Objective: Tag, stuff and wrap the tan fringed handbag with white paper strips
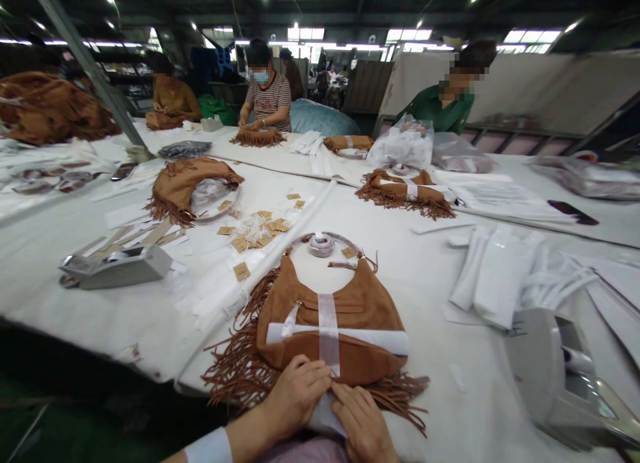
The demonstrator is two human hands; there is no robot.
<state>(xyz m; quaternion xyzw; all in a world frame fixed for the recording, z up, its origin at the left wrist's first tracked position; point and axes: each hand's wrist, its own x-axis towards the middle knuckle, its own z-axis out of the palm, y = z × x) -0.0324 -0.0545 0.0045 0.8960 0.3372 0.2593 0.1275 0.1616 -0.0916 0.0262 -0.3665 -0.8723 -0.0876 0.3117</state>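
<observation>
While both hands meet at its near edge, the brown fringed bag [365, 314] lies flat on the table [380, 250], directly beyond the fingertips, its long axis running left to right and its handle [345, 238] on the far side. A translucent band [328, 316] crosses the bag from far to near, over a white strip [373, 338], and its near end comes down to the fingers. The left hand [301, 386] is nearer the bag's body, its fingers bent together over the near edge, pointing right; the right hand [361, 416] sits nearer the wearer, its fingers angled far and left, almost meeting the left ones. Neither hand is spread wide; whether they pinch the band's end or only press it cannot be told.
</observation>
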